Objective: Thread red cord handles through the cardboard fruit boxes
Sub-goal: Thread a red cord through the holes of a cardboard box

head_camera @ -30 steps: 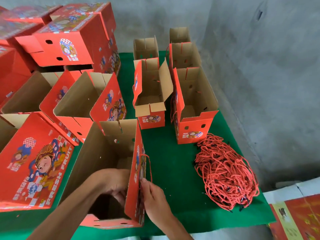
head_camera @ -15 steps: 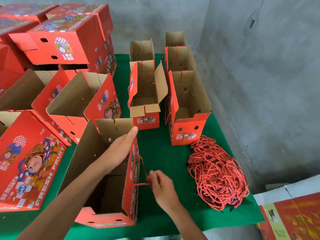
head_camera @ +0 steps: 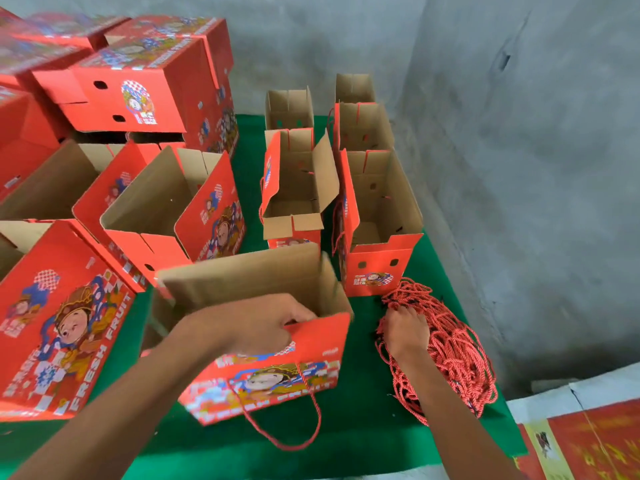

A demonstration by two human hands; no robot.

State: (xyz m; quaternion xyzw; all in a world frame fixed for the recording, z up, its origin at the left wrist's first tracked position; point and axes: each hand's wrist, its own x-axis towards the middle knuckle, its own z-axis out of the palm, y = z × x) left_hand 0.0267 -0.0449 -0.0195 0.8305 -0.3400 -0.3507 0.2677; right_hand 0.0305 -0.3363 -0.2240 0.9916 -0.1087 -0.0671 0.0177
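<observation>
The left hand [head_camera: 256,327] fingers clamp the open red cardboard fruit box [head_camera: 270,341], one looped red cord handle [head_camera: 287,427] hanging from its front. Right of it, the right hand [head_camera: 405,332] fingers dig into the red cord pile [head_camera: 457,355]; closure unclear. Its second handle probably remains.

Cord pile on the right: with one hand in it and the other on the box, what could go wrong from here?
1. The cord pile looks tangled, so the right hand may drag out several cords rather than one.
2. The left hand grips only the top edge of the tilted box, which could tip or slip.
3. The box's threaded cord handle hangs loose in front and might snag.
</observation>
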